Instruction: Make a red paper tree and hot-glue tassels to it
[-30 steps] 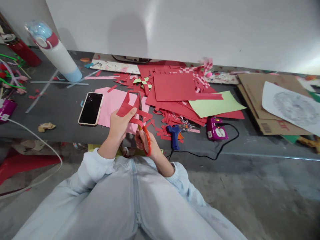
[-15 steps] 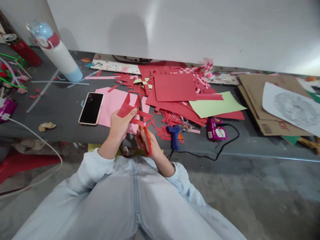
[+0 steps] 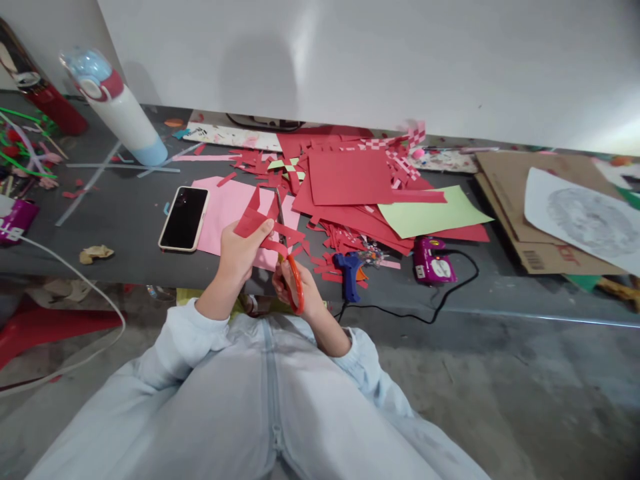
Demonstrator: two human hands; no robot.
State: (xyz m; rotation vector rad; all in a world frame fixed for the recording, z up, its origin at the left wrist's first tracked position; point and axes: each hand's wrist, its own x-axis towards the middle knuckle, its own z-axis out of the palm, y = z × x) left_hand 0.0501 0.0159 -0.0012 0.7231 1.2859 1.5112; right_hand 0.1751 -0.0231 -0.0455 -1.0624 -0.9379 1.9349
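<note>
- Left hand [image 3: 239, 252] pinches a cut red paper piece [image 3: 257, 223], thumb on top, fingers underneath; piece is held up off the desk, over the pink sheet [image 3: 226, 203].
- Right hand [image 3: 295, 293] is closed through the orange handles of the scissors [image 3: 290, 270]; it sits just right of and nearer the body than the left hand, the two almost touching.
- Scissors' long axis runs nearly straight away from the body: handles at the right hand, blades pointing up toward the wall. Blades cross the paper's right edge; can't tell how far they're open, too thin at this angle.
- Key relation: paper lies ahead and left of the scissor pivot, so the cut line follows the blade axis, with the left hand on the left of that line and loose strips hanging to the right.
- Left hand is nearer the paper body; right hand only reaches it through the blades.
- Nearby on the desk [image 3: 125, 227]: phone [image 3: 183, 217] left of the pink sheet, red paper pile [image 3: 350, 180] ahead right, blue glue gun [image 3: 349, 273] just right of the right hand.
</note>
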